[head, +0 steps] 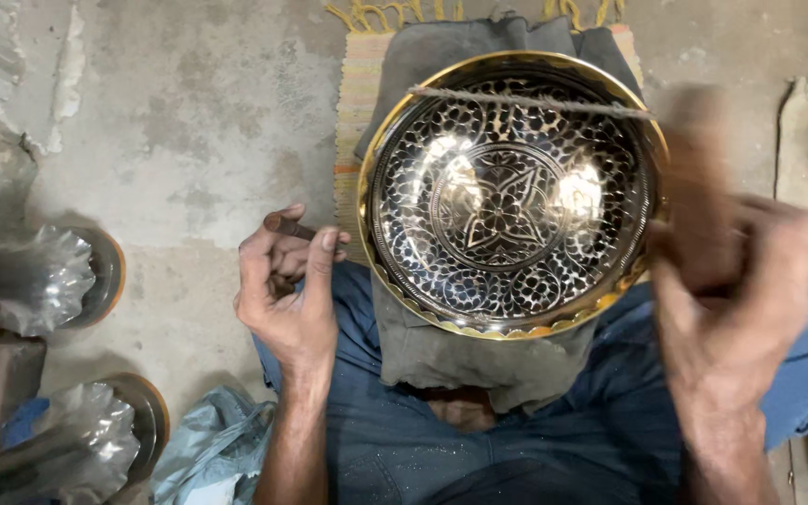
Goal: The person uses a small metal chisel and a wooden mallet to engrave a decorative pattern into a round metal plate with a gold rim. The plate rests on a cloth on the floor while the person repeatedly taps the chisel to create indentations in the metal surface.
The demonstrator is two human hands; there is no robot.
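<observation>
1. A rough grey concrete floor [180, 122] lies below, with a striped fringed mat [353, 103] under a grey cloth [451, 360].
2. An ornate metal bowl [512, 192] with a gold rim rests on the cloth, between the knees.
3. The left hand [287, 285], just left of the bowl, curls around a thin dark tool [290, 227].
4. The right hand [731, 290] is blurred; its grip cannot be told.

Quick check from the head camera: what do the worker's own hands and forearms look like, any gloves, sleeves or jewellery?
Both are bare. The left hand has no glove, ring or watch, and its forearm shows no sleeve. The right hand is motion-blurred, but no glove or sleeve shows there either. The only clothing in view is blue fabric over the legs.
</observation>
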